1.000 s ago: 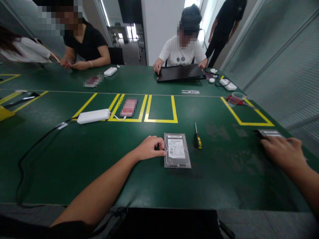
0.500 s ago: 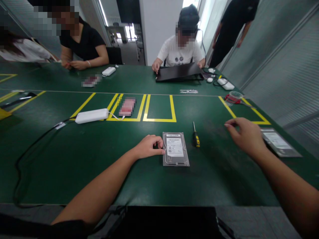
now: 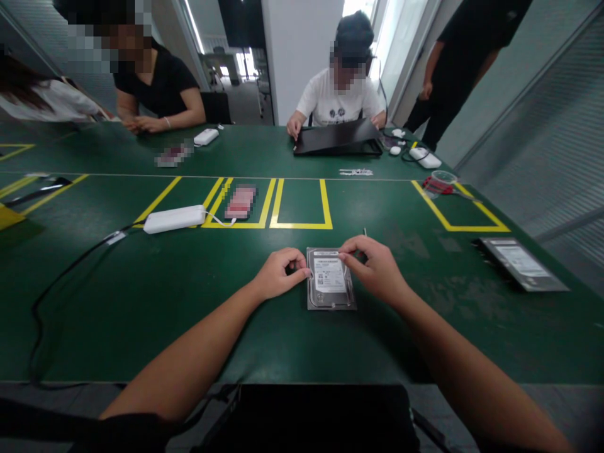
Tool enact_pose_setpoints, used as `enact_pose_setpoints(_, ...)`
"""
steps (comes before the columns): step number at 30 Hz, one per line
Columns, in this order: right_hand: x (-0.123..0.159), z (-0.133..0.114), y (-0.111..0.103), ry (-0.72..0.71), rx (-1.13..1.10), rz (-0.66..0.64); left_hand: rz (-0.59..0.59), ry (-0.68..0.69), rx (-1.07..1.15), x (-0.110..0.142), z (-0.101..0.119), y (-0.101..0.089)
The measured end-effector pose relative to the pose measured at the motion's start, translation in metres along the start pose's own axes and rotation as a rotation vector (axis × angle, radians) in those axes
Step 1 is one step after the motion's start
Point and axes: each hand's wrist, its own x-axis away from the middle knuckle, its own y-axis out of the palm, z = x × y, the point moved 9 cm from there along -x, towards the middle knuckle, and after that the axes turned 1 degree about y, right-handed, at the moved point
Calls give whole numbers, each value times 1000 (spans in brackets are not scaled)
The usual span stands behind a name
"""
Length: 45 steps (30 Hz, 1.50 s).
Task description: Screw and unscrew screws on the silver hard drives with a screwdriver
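A hard drive (image 3: 329,283) with a white label lies flat on the green table in front of me. My left hand (image 3: 282,272) is closed at its left edge, thumb and curled fingers against the side. Over the drive's upper right corner my right hand (image 3: 372,264) makes a pinch, thumb and forefinger together; anything between the fingertips is too small to make out. Just behind that hand the tip of a screwdriver (image 3: 365,232) shows, its handle hidden. Farther right lies a second hard drive (image 3: 521,263), touched by neither hand.
A white power adapter (image 3: 174,218) with a black cable sits left, beside a pink phone (image 3: 241,201). A clear cup (image 3: 442,181) with red-handled pliers stands far right. Across the table, a person holds a black panel (image 3: 337,138); other people are near.
My right hand has moved left, from beside the second hard drive to the near drive's upper right corner, now covering most of the screwdriver. My left hand stays at the drive's edge.
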Motion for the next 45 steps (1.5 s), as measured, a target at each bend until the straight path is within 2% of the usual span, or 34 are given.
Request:
enact_pose_setpoints(3,5,28,6,115,-321,85,210,112,-130,3,18,-11)
enact_pose_setpoints(5,9,38,12,138,-430,82,276,194,-179,5,29,-9)
enact_pose_setpoints(12,15,34,7,128,-602,103,313,420,-400,7,70,8)
enact_pose_setpoints(18,18,32,8,159,-737,86,288,533,-535,-1,97,21)
enact_pose_setpoints(24,20,40,13,263,-861,87,375,526,-528,-7,99,21)
enact_pose_setpoints(34,22,43,24,254,-1046,52,432,484,-440,-12,99,22)
enact_pose_setpoints(40,22,44,24,231,-1000,51,436,443,-483,-16,95,22)
enact_pose_setpoints(45,19,32,12,97,-766,49,438,383,-508,-22,87,17)
